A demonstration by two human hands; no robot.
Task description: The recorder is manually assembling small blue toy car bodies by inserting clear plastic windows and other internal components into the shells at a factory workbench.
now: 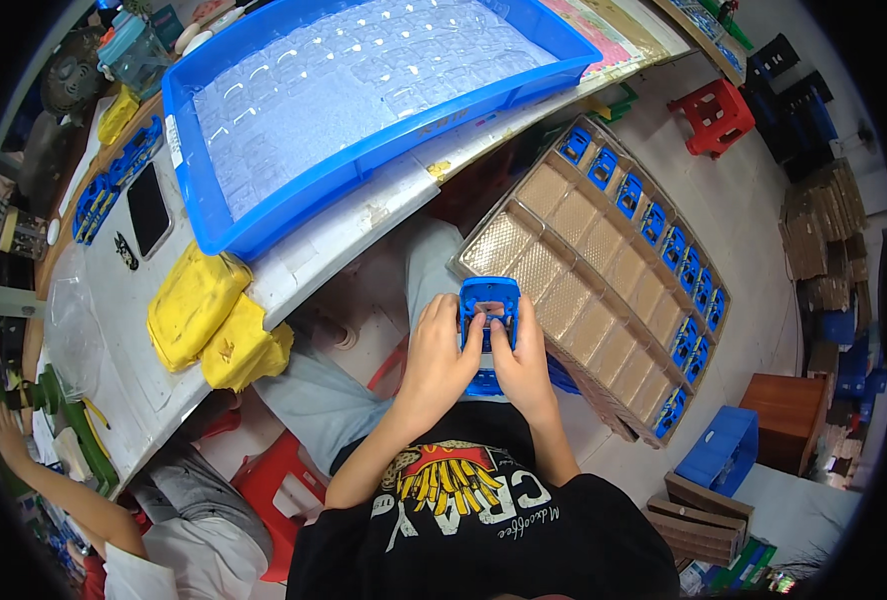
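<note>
Both my hands hold a blue plastic toy car body (491, 291) in front of my chest. My left hand (438, 345) grips its left side, and my right hand (526, 358) its right side. The two thumbs press together into the hollow of the piece, while the other fingers wrap behind it and are partly hidden. Just below my wrists, more blue plastic (484, 382) shows near my lap, mostly covered. Close to my right hand lies a divided clear tray (564, 262) with similar blue car pieces (628, 195) along its far and right compartments.
A large blue bin (294, 190) with clear plastic pieces stands on the table. Beside it lie yellow wrapped bundles (196, 305), a phone (149, 210) and blue parts (114, 185). Another person's arm (59, 495) is at lower left. A red stool (714, 117) stands far right.
</note>
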